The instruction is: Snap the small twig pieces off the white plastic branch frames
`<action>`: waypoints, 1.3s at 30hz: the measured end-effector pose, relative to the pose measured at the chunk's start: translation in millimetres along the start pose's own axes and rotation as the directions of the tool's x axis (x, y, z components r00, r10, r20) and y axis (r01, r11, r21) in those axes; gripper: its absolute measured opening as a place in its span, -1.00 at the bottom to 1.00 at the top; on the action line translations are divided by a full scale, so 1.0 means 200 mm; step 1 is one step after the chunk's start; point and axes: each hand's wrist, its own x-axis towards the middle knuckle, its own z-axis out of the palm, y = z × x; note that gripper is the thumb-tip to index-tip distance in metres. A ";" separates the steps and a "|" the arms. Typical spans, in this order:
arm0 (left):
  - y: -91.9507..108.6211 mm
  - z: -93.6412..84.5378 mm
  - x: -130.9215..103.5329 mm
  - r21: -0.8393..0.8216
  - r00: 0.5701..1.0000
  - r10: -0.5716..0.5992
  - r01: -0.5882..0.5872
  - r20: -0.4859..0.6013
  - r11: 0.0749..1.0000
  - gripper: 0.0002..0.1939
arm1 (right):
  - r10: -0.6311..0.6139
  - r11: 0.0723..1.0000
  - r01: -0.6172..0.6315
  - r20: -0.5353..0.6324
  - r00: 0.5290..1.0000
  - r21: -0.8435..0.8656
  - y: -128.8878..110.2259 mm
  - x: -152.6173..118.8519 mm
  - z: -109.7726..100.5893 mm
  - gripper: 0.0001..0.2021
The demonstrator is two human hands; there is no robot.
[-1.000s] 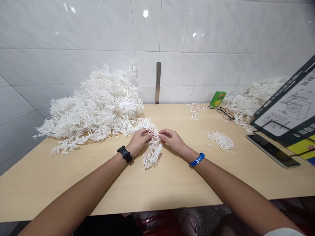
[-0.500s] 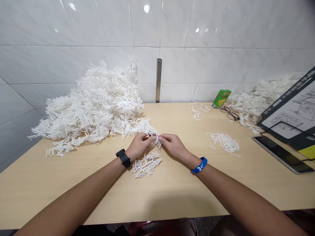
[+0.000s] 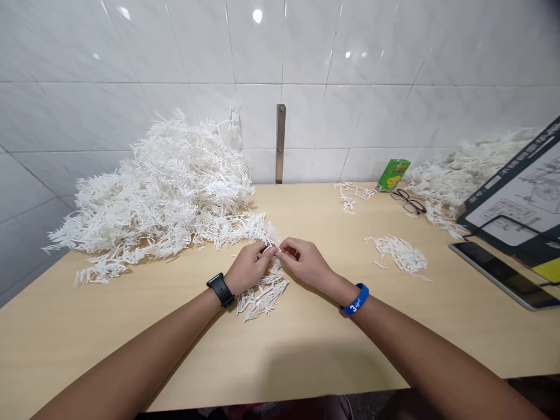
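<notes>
My left hand (image 3: 249, 265) is closed, thumb and fingers pinching a white branched plastic sprig (image 3: 272, 238) at the edge of the big heap. Close against it, my right hand (image 3: 304, 261) is pinched too, its thumb and fingertips at the sprig's right side; the small piece between them is too fine to make out. Below the fingertips a loose white plastic sprig (image 3: 266, 296) lies on the table, partly covered by my left hand. The large heap of white branched plastic sprigs (image 3: 175, 186) rises to the left behind my hands.
On the wooden table (image 3: 210, 361), a small pile of white bits (image 3: 402, 254) lies to the right. Behind are thin white stems (image 3: 350, 198), a green box (image 3: 392, 175) and glasses (image 3: 409, 202). A phone (image 3: 503, 274) and printed carton (image 3: 520, 192) stand far right, before another white heap (image 3: 464, 166).
My left hand has shifted slightly lower, nearer the loose sprig. The right fingertips have drawn in close to the left thumb. The view has moved slightly.
</notes>
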 end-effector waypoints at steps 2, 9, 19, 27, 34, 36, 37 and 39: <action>-0.01 0.00 0.00 -0.008 1.000 0.004 -0.003 0.026 1.000 -0.63 | -0.015 1.000 0.015 0.055 0.998 -0.001 0.00 0.00 0.00 -0.84; -0.01 -0.02 0.03 -0.185 0.981 -0.076 0.109 0.176 0.977 -0.66 | 0.000 1.000 -0.001 0.033 0.999 0.024 0.02 0.01 0.00 -0.77; 0.01 -0.03 0.03 -0.116 0.980 -0.059 0.081 0.188 0.990 -0.68 | -0.070 0.995 0.070 0.003 0.998 -0.076 0.06 0.02 -0.01 -0.76; -0.02 -0.03 0.04 -0.291 0.968 -0.076 0.147 0.240 0.945 -0.67 | -0.030 0.997 0.017 0.171 0.985 0.076 0.04 0.02 -0.02 -0.74; -0.07 -0.05 0.05 -0.632 0.933 0.060 0.192 0.355 0.751 -0.73 | -0.048 0.881 -0.135 0.369 0.928 0.454 0.04 0.04 -0.04 -0.73; -0.07 -0.05 0.05 -0.707 0.933 0.077 0.211 0.352 0.675 -0.75 | -0.014 0.874 -0.162 0.357 0.934 0.458 0.05 0.04 -0.05 -0.74; -0.06 -0.05 0.05 -0.726 0.937 0.060 0.225 0.344 0.650 -0.75 | 0.014 0.902 -0.155 0.330 0.944 0.404 0.05 0.04 -0.06 -0.76; -0.06 -0.04 0.05 -0.717 0.946 -0.012 0.255 0.325 0.649 -0.74 | 0.063 0.982 -0.098 0.206 0.976 0.161 0.06 0.05 -0.08 -0.80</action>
